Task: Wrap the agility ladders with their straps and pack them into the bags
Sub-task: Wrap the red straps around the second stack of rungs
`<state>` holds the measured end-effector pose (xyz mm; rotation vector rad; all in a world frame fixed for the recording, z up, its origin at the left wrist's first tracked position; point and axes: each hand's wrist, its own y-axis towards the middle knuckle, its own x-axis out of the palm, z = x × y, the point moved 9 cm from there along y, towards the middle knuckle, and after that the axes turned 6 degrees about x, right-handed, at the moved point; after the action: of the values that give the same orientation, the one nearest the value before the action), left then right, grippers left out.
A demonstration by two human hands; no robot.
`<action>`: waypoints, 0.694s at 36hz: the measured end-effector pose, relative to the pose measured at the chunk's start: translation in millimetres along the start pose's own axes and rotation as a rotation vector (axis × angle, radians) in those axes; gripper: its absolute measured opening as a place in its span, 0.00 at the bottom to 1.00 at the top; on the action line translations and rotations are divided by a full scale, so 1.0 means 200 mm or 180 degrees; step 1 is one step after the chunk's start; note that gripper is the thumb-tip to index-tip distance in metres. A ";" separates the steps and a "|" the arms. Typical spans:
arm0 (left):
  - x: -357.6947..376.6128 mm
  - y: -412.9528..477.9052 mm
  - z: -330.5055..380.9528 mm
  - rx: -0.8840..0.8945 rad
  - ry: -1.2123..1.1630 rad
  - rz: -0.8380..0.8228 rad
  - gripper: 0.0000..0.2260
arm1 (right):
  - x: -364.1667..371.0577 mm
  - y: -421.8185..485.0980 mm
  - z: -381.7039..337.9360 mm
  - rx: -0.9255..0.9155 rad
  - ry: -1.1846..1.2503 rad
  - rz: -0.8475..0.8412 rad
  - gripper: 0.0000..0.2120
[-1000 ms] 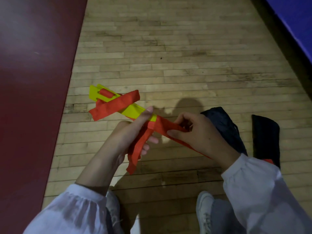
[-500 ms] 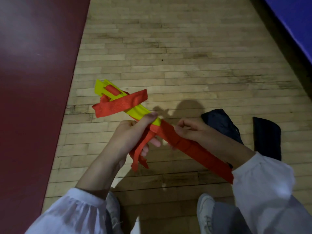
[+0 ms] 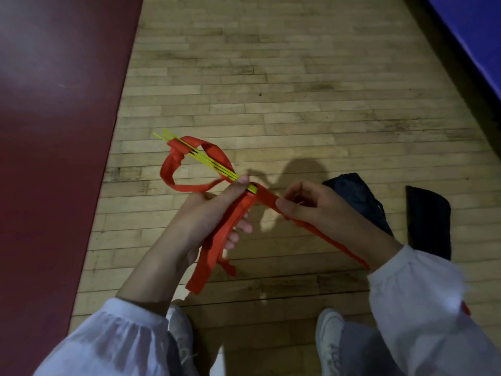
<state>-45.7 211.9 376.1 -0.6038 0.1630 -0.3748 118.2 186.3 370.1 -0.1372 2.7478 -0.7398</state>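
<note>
Red fabric strap [image 3: 265, 197] is mid-wrap: the left hand [image 3: 208, 213] grips the stack of yellow plastic rungs [image 3: 208, 161] above the wooden floor [image 3: 298, 104], and the right hand [image 3: 311, 207] pinches the strap taut beside it. Next, probably another tight turn round the stack; two black cloth bags [image 3: 357, 196] lie near.

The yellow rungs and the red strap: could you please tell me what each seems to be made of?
The yellow rungs are probably rigid, smooth plastic: thin and straight, seen edge-on. The red strap seems woven fabric webbing, matte: it loops, folds and hangs limp without shine.
</note>
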 end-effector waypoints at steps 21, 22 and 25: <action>0.02 0.02 0.00 0.0211 -0.0225 -0.0056 0.18 | 0.03 0.01 0.02 0.0009 -0.0369 0.0035 0.28; 0.02 0.02 -0.01 0.0193 -0.0218 -0.0090 0.17 | 0.03 0.01 0.02 0.0042 -0.0366 0.0039 0.27; 0.05 0.01 -0.01 0.0160 -0.0190 -0.0242 0.17 | 0.01 0.01 0.03 0.0042 -0.0439 0.0086 0.13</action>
<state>-36.2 209.2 372.9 -0.5720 0.0736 -0.4326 118.5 184.8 363.5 -0.1427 2.6086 -0.7135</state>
